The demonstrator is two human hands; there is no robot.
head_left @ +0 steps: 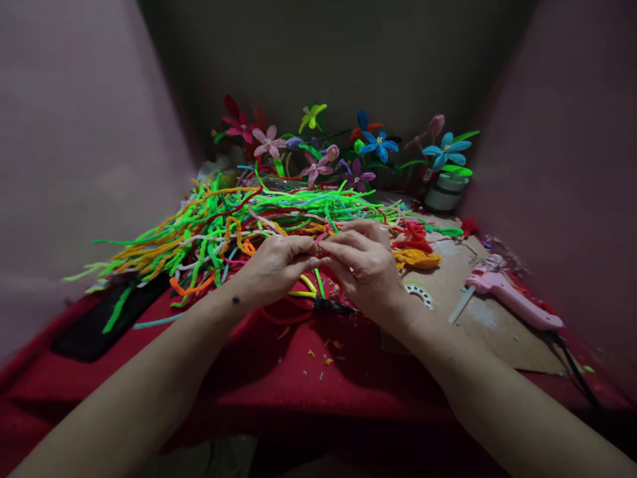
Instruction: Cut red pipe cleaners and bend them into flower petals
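My left hand (276,265) and my right hand (365,262) meet fingertip to fingertip over the red cloth (279,372), both pinched on a small piece of pipe cleaner that I can barely make out. Just behind them lies a big loose heap of pipe cleaners (219,229), mostly neon green with orange, yellow, red and white. Under my hands lie a red loop of pipe cleaner (286,317) and a dark tool handle (333,307).
Finished pipe-cleaner flowers (348,149) stand along the back wall, some in a small white pot (444,191). A pink glue gun (512,299) lies on a cardboard sheet (497,332) at right. A black flat object (99,325) lies at left. Pink walls close both sides.
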